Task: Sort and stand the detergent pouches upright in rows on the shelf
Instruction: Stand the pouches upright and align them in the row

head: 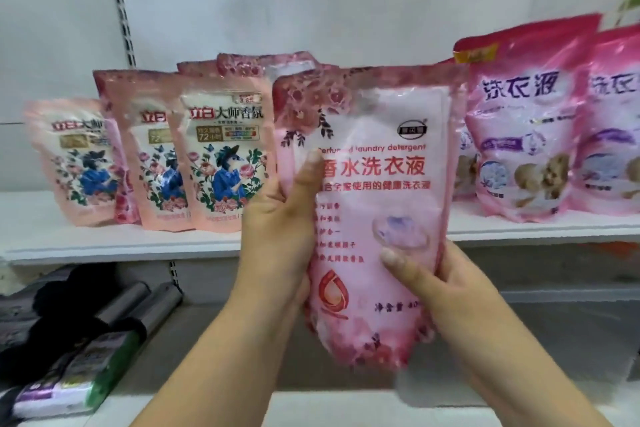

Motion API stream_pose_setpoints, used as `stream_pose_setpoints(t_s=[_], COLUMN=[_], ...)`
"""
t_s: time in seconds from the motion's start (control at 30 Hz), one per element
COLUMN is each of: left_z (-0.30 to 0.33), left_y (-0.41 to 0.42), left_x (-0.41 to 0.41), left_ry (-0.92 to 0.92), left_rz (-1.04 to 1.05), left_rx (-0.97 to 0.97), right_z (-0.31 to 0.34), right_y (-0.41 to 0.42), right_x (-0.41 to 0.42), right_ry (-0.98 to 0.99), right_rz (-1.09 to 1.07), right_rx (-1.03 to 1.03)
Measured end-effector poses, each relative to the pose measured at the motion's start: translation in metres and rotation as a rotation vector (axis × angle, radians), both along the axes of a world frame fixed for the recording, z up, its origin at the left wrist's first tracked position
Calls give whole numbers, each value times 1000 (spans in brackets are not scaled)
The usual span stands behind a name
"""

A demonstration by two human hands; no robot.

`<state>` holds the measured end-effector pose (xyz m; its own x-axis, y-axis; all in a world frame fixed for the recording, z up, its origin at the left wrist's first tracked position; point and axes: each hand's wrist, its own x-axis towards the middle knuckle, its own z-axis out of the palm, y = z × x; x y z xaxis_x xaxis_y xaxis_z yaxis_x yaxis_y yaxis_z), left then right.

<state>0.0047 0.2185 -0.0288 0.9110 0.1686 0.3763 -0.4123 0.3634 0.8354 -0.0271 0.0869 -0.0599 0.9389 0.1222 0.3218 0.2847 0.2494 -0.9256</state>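
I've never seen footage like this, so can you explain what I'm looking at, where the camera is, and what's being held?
There is no machine here, only a person's two bare hands. The one picture comes from a camera worn on the head, looking forward and down. The left hand and right hand both grip a pink pouch of detergent, held in front of a white shelf. On the shelf stand peach pouches at left and purple-label pouches at right. Below, dark rolls lie on a lower shelf.

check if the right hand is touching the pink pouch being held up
Touching. The head view shows the right hand gripping the pink pouch at its lower right edge, thumb pressed flat across the front.
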Motion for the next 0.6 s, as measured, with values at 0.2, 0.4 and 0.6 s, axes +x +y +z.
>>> stream_pose_setpoints(t_s=[0.2, 0.4, 0.6], left_z=[61, 19, 19], left_y=[-3, -3, 0], left_x=[34, 60, 66], left_ry=[-156, 71, 32], left_rz=[-59, -3, 71], left_rx=[283, 760, 816], right_z=[60, 55, 65], right_y=[-2, -11, -12], right_x=[64, 113, 109], right_ry=[-184, -121, -92], right_rz=[-232, -222, -295], right_rx=[91, -45, -218])
